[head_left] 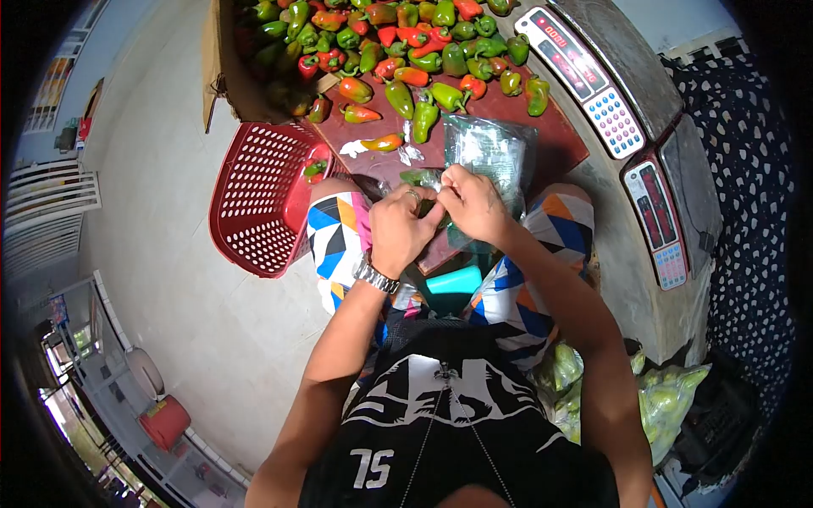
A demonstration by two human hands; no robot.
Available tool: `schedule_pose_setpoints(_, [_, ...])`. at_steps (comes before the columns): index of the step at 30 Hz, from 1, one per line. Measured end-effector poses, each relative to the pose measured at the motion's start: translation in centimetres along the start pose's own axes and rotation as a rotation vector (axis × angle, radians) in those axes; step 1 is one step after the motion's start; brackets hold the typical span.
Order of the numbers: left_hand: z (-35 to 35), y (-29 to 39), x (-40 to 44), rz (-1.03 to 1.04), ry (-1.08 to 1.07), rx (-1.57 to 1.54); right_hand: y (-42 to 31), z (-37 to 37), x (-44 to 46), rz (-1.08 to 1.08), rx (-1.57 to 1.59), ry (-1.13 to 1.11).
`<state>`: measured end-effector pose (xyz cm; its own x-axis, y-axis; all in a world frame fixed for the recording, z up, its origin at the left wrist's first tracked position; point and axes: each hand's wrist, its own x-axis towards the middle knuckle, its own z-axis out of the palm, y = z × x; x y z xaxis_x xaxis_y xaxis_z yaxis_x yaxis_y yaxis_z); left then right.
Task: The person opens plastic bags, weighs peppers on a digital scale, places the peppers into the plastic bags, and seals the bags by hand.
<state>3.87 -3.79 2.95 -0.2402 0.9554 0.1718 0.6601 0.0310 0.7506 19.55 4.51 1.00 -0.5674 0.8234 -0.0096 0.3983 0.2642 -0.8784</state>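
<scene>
Fingers [456,177] pinch thin, see-through plastic [421,178] near glossy, tapered peppers [412,77].

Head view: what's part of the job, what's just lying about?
Likely in the job:
plastic bag at the left hand and right hand
peppers, heaped on the red tabletop
flat clear plastic beside the right hand
red basket

Apparently just lying about:
two digital scales, untouched
teal object between the legs
bagged green produce
</scene>
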Motion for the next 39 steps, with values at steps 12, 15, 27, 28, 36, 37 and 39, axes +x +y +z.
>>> schedule_pose_setpoints(12, [0.2, -0.8, 0.8, -0.292, -0.101, -0.278, -0.1, -1.0, 0.4, 0.049, 0.021, -0.105])
schedule_pose_setpoints(15, [0.1, -1.5, 1.2, -0.403, -0.172, -0.411, 0.5, -0.4, 0.1, -0.022, -0.017, -0.087])
schedule_pose_setpoints(27, [1.4, -2.2, 1.9, -0.457, -0.117, -0.354, 0.0, 1.3, -0.5, -0.206, -0.487, 0.017])
schedule_pose_setpoints(28, [1.6, -2.2, 1.8, -0.479, -0.088, -0.38, -0.1, 1.5, -0.5, -0.195, -0.494, 0.017])
schedule_pose_setpoints(36, [4.2, -1.3, 0.1, -0.665, 0.161, -0.686, -0.1, 1.8, -0.6, -0.243, -0.529, 0.063])
schedule_pose_setpoints(37, [4.4, -1.5, -0.2, -0.678, 0.17, -0.721, -0.2, 1.6, -0.6, -0.246, -0.527, 0.061])
schedule_pose_setpoints(39, [4.0, -1.6, -0.4, -0.648, 0.144, -0.744, -0.3, 1.0, -0.3, -0.256, -0.525, 0.059])
